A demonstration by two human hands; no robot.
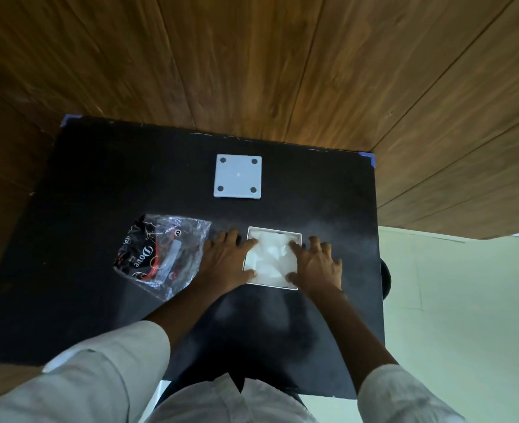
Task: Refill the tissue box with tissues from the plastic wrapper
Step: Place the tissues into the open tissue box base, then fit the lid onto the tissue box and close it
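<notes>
A square white tissue box [296,235] lies open on the black table, with white tissues [272,259] filling its inside. My left hand [226,259] rests on the box's left side, forefinger and thumb on the tissues. My right hand [317,264] mirrors it on the right side, fingertips pressing the tissue stack. Left of the box lies the clear plastic wrapper [163,253] with black and red print; it looks flat and emptied. The box's white square lid [237,176], with four dark round feet, lies further back on the table.
The black table [99,178] has blue tape at its far corners. Wood panelling rises behind it. Pale floor shows to the right, where a dark round object [385,277] sits against the table's edge.
</notes>
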